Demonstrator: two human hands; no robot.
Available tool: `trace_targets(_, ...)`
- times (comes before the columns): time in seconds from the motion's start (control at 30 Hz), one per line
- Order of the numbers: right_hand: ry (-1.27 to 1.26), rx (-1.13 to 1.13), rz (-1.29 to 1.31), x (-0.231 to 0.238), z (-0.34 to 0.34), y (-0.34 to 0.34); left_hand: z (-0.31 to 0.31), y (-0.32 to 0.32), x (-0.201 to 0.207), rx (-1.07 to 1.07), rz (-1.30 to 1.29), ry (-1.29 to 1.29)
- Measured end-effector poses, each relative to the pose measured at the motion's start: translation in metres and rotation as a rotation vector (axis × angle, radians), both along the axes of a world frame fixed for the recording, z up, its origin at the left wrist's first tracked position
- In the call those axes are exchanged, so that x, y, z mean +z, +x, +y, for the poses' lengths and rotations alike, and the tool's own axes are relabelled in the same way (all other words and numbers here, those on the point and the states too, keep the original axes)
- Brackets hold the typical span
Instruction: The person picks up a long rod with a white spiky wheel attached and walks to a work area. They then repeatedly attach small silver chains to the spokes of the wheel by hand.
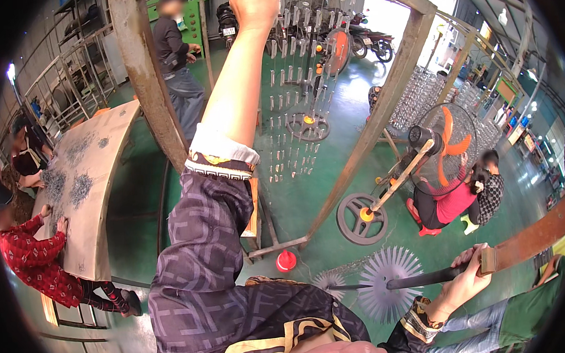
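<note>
My left hand [256, 6] is raised high at the top edge, its fingers closed in a fist; whatever it grips is cut off or hidden. Beside it, rows of small shiny metal pieces [292, 100] hang on thin strands inside a brown metal frame [372, 131]. Low on the right, my right hand [463, 281] is closed around the dark end of a black rod [425, 278]. Along that rod sit a large disc of radiating metal strips [391, 285] and a smaller spiked disc [329, 285]. A rusty brown bar [531, 232] runs just beyond the right hand.
An orange-bladed fan [448, 141] on a round base stands right, near two crouching people [450, 201]. Left, people work at a table [100, 184] with piles of small metal parts. A red cone-shaped object [286, 261] sits on the green floor. Another person [180, 61] stands behind.
</note>
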State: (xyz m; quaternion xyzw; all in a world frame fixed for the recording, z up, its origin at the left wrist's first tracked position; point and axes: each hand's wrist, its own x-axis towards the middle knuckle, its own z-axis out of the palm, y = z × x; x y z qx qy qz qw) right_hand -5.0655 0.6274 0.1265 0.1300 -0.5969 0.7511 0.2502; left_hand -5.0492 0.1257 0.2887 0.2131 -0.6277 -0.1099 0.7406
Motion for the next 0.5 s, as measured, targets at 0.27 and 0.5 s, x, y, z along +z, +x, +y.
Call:
trace_targets(0.27, 0.025, -0.011, -0.008, -0.005, 0.004, -0.005, -0.013, 0.01, 0.009, -0.121, 0.041, -0.157)
trace_targets(0.5, 0.022, -0.022, 0.01, -0.01, 0.008, -0.011, 0.03, 0.029, -0.008, -0.491, 0.045, -0.097)
